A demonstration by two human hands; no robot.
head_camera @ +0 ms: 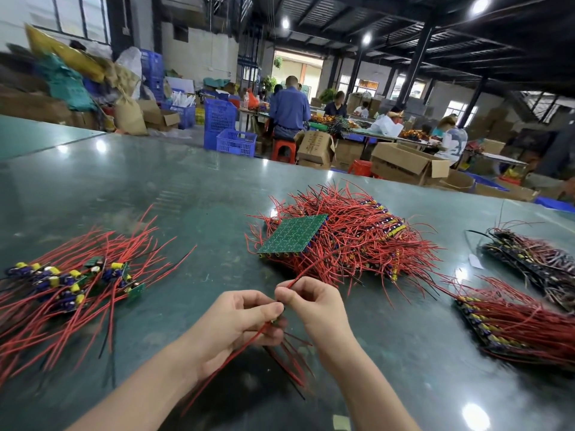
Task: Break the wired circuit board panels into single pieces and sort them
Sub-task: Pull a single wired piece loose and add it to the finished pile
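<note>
My left hand [239, 321] and my right hand [314, 306] meet low in the middle, both pinched on a small wired board strip [278, 317] that the fingers mostly hide; its red wires [245, 346] trail down and up from the grip. Beyond the hands lies a big heap of wired panels [357, 241], with a green panel [294, 234] face-down on its left side. To the left sits a pile of single boards [71, 281] with yellow and blue parts and long red wires.
A green glossy table [174, 194] carries everything. Two more stacks of wired panels lie at the right [513, 325] and far right [535, 259]. Behind the table's far edge are blue crates [228, 132], cardboard boxes [407, 163] and seated people [289, 107].
</note>
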